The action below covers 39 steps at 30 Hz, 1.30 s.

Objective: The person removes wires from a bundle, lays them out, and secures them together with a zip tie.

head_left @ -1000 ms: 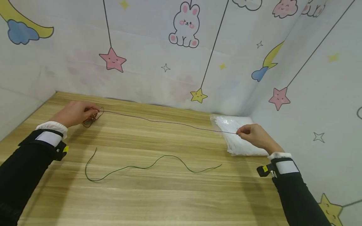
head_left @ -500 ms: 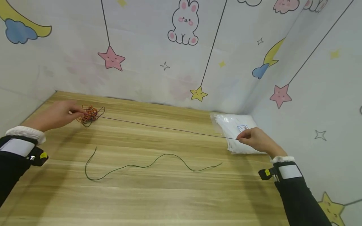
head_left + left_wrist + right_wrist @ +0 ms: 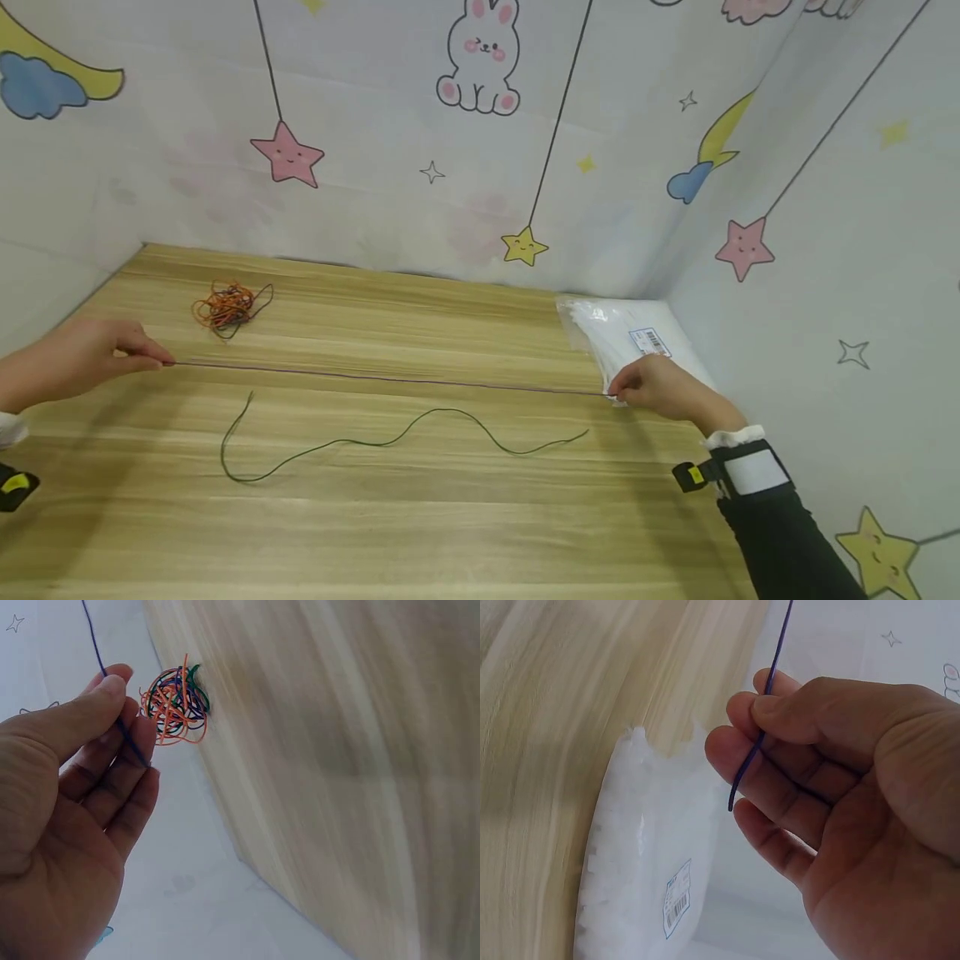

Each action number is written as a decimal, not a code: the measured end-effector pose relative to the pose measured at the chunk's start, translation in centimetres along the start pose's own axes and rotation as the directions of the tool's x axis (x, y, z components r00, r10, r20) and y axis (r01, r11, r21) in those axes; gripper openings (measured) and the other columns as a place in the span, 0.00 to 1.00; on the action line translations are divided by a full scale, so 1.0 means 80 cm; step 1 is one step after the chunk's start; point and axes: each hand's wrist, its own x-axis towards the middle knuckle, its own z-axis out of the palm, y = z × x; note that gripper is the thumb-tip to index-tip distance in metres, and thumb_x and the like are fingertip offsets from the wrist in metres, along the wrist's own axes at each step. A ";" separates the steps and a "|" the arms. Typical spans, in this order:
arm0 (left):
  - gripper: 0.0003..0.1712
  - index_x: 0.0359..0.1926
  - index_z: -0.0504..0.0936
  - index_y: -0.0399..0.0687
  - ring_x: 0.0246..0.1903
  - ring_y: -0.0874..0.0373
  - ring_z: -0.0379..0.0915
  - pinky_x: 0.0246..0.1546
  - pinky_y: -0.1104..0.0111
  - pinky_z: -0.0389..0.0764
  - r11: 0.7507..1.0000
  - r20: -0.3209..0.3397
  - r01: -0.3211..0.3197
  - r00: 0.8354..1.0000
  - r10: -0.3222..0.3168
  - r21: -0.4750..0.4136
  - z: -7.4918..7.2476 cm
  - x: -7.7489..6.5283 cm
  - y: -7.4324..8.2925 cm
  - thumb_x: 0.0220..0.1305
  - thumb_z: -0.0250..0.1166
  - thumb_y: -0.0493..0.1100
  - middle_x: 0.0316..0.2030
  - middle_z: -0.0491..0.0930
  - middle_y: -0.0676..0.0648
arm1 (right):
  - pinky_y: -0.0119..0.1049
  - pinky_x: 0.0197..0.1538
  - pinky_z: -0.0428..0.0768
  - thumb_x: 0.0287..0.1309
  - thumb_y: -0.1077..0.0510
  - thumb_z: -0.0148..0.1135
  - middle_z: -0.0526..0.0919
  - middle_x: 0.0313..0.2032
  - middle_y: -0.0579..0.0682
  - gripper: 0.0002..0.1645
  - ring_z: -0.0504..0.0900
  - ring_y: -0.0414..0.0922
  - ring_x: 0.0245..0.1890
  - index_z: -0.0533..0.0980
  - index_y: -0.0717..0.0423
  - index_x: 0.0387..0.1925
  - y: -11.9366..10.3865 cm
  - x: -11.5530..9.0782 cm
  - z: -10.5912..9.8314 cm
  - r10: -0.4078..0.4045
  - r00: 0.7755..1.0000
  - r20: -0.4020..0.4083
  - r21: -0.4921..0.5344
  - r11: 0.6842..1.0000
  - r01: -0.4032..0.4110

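Note:
A thin purple-blue cord [image 3: 390, 380] stretches nearly straight between my two hands above the table. My left hand [image 3: 82, 362] pinches its left end between thumb and fingertips, and in the left wrist view a short tip [image 3: 135, 746] lies across the fingers. At the other end, my right hand [image 3: 667, 390] pinches the cord with thumb and fingers. The right wrist view shows a short free tail [image 3: 736, 787] past that thumb. Nearer to me, a green cord [image 3: 348, 441] lies in a wavy line on the tabletop.
Toward the back left of the wooden table [image 3: 390, 533] sits a tangle of orange, green and blue cords [image 3: 228, 308]. A clear plastic bag with white contents and a barcode label [image 3: 630, 325] lies at the back right, partly behind my right hand. Patterned curtains border the table.
My left hand has left the tangle, moving left and toward me with the cord's end. The purple-blue cord is now free of the tangle and straighter. The right hand has shifted slightly toward me.

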 end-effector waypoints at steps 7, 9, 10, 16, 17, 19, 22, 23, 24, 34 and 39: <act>0.14 0.27 0.90 0.58 0.27 0.77 0.73 0.25 0.71 0.76 0.998 -0.016 -0.042 0.999 0.043 0.040 0.005 -0.022 -0.001 0.44 0.81 0.33 0.25 0.79 0.69 | 0.35 0.35 0.77 0.61 0.69 0.66 0.89 0.34 0.53 0.05 0.77 0.40 0.31 0.86 0.64 0.36 -0.005 0.001 0.009 -0.015 1.000 0.009 -0.023 1.000 0.016; 0.14 0.26 0.90 0.58 0.27 0.77 0.73 0.25 0.71 0.76 0.998 -0.033 -0.049 0.998 0.050 0.037 0.006 -0.024 -0.001 0.43 0.81 0.33 0.25 0.80 0.69 | 0.35 0.35 0.77 0.61 0.69 0.66 0.89 0.34 0.54 0.05 0.77 0.40 0.30 0.86 0.64 0.36 -0.003 0.002 0.011 -0.016 1.000 0.007 -0.031 0.999 0.016; 0.15 0.25 0.90 0.59 0.27 0.77 0.73 0.24 0.71 0.76 0.998 -0.040 -0.054 0.998 0.055 0.034 0.006 -0.025 0.000 0.42 0.82 0.32 0.25 0.79 0.70 | 0.35 0.35 0.77 0.61 0.69 0.66 0.89 0.34 0.54 0.05 0.77 0.40 0.30 0.86 0.64 0.36 -0.003 0.002 0.012 -0.016 1.000 0.008 -0.034 0.999 0.016; 0.17 0.23 0.88 0.59 0.26 0.79 0.70 0.23 0.75 0.73 0.999 -0.064 -0.049 0.997 0.049 0.003 0.009 -0.033 -0.002 0.38 0.82 0.31 0.24 0.77 0.73 | 0.36 0.37 0.78 0.60 0.69 0.66 0.89 0.36 0.55 0.06 0.78 0.41 0.32 0.86 0.65 0.37 -0.003 0.003 0.016 -0.004 1.000 0.025 -0.049 0.999 0.005; 0.17 0.22 0.87 0.60 0.26 0.79 0.70 0.24 0.75 0.72 0.999 -0.062 -0.052 0.997 0.052 0.003 0.010 -0.035 -0.003 0.38 0.83 0.32 0.24 0.77 0.73 | 0.36 0.37 0.78 0.60 0.69 0.66 0.89 0.36 0.55 0.05 0.79 0.41 0.32 0.86 0.65 0.37 -0.003 0.003 0.017 -0.003 1.000 0.029 -0.050 0.999 0.005; 0.17 0.22 0.86 0.61 0.26 0.79 0.70 0.24 0.74 0.72 0.999 -0.042 -0.044 0.998 0.044 0.004 0.010 -0.038 -0.005 0.39 0.83 0.33 0.23 0.77 0.73 | 0.37 0.38 0.79 0.61 0.69 0.65 0.88 0.36 0.54 0.05 0.79 0.41 0.33 0.86 0.64 0.37 -0.004 0.003 0.018 -0.001 0.999 0.040 -0.047 0.999 0.003; 0.16 0.23 0.86 0.61 0.26 0.79 0.69 0.25 0.72 0.73 1.000 0.014 -0.009 1.000 0.009 -0.006 0.010 -0.041 -0.004 0.42 0.82 0.35 0.24 0.78 0.72 | 0.37 0.38 0.79 0.61 0.69 0.65 0.88 0.35 0.54 0.05 0.78 0.41 0.33 0.85 0.64 0.37 -0.005 0.003 0.021 0.007 0.998 0.056 -0.039 0.999 -0.005; 0.15 0.24 0.85 0.61 0.26 0.79 0.68 0.25 0.71 0.73 1.000 0.049 0.013 0.999 -0.012 -0.018 0.010 -0.041 -0.003 0.45 0.82 0.36 0.24 0.78 0.72 | 0.37 0.38 0.78 0.61 0.69 0.65 0.88 0.35 0.54 0.05 0.78 0.41 0.32 0.85 0.64 0.37 -0.005 0.003 0.021 0.012 0.998 0.061 -0.034 0.999 -0.010; 0.14 0.24 0.85 0.61 0.26 0.78 0.67 0.25 0.71 0.73 0.999 0.077 0.039 0.996 -0.036 -0.028 0.009 -0.042 -0.002 0.47 0.81 0.36 0.24 0.77 0.71 | 0.37 0.37 0.78 0.61 0.69 0.64 0.87 0.35 0.54 0.05 0.78 0.41 0.32 0.85 0.64 0.37 -0.005 0.003 0.022 0.017 0.998 0.065 -0.030 0.999 -0.015; 0.14 0.25 0.80 0.57 0.25 0.74 0.65 0.26 0.71 0.73 0.987 0.250 0.147 0.960 -0.126 -0.067 0.007 -0.043 0.003 0.55 0.78 0.37 0.24 0.75 0.66 | 0.36 0.37 0.79 0.61 0.69 0.66 0.86 0.34 0.51 0.04 0.78 0.41 0.33 0.85 0.62 0.36 -0.006 -0.002 0.028 0.007 0.999 0.045 -0.052 0.999 -0.004; 0.14 0.25 0.79 0.54 0.25 0.72 0.65 0.26 0.71 0.73 0.981 0.328 0.177 0.934 -0.142 -0.080 0.008 -0.041 0.005 0.57 0.77 0.36 0.24 0.75 0.61 | 0.35 0.37 0.77 0.61 0.69 0.66 0.86 0.34 0.51 0.04 0.76 0.41 0.32 0.85 0.62 0.36 -0.005 -0.003 0.030 -0.011 0.999 0.053 -0.060 0.998 0.014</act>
